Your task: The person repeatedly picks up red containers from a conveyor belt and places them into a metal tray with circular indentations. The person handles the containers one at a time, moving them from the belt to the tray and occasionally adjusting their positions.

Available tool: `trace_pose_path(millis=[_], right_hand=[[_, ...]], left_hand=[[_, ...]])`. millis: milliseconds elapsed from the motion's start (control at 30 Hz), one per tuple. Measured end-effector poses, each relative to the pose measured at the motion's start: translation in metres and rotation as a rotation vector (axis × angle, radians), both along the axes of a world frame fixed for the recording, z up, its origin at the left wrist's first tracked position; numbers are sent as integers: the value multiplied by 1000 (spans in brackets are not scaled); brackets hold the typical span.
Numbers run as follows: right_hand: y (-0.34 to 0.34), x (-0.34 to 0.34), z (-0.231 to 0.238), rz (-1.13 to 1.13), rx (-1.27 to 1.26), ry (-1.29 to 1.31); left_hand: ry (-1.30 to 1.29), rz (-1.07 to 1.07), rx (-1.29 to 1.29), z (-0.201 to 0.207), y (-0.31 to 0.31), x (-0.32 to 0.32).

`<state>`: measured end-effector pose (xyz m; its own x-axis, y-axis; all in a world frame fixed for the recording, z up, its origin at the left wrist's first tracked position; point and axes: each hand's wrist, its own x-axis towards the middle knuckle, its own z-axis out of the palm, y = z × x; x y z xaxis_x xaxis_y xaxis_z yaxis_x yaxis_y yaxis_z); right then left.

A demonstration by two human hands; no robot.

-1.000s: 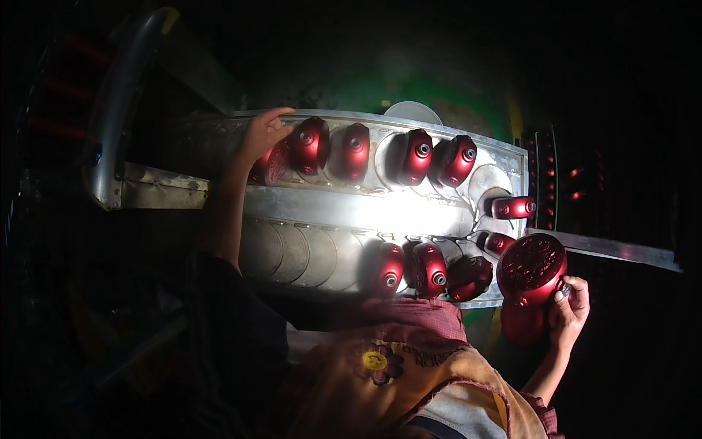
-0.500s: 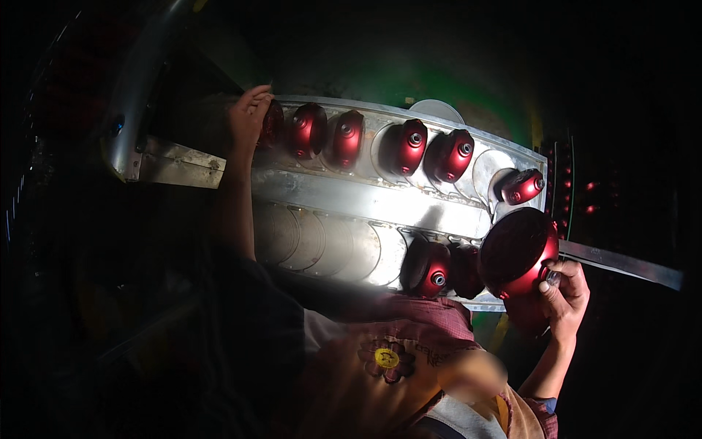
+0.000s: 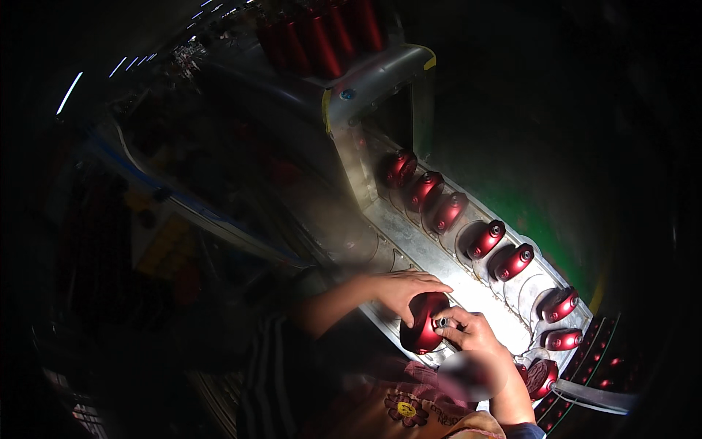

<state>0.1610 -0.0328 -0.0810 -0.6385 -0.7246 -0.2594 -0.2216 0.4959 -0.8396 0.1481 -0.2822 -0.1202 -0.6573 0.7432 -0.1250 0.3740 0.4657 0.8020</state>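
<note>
A glossy red, round metal shell [image 3: 423,339] with a short round stub [image 3: 441,323] stands over the near row of the metal conveyor [image 3: 468,285]. My left hand [image 3: 404,293] grips its upper left side, thumb and fingers spread around the edge. My right hand [image 3: 474,336] pinches the stub between thumb and fingers. Along the far row, several similar red shells [image 3: 488,239] stand on edge, their stubs facing up or toward me. Another red shell [image 3: 542,377] sits at the near right end, partly hidden by my right forearm.
A metal housing [image 3: 347,110] with a tunnel opening rises at the conveyor's far left end. Several tall red pieces [image 3: 322,40] stand on top of it. A curved metal strip [image 3: 596,397] juts out at the right. Dark surroundings hide much else.
My view has swung left. My left hand has left the far row and now grips a red shell. My right hand has moved from the right end to the near row with a shell.
</note>
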Motion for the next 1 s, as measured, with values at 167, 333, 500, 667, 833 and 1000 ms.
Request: trace_pose_path(millis=[167, 333, 500, 667, 833, 1000], right_hand=[[0, 34, -29, -1, -43, -36], [6, 63, -78, 116, -185, -6], [50, 83, -103, 39, -222, 117], [95, 103, -108, -456, -249, 8], [101, 127, -121, -1072, -564, -125], [96, 129, -155, -1112, -649, -10]], left_hand=[[-66, -97, 73, -17, 4, 34], [49, -201, -220, -38, 21, 45], [116, -94, -81, -67, 60, 71], [236, 308, -177, -99, 76, 109], [276, 1063, -115, -140, 112, 150], [394, 1335, -219, -172, 177, 172]])
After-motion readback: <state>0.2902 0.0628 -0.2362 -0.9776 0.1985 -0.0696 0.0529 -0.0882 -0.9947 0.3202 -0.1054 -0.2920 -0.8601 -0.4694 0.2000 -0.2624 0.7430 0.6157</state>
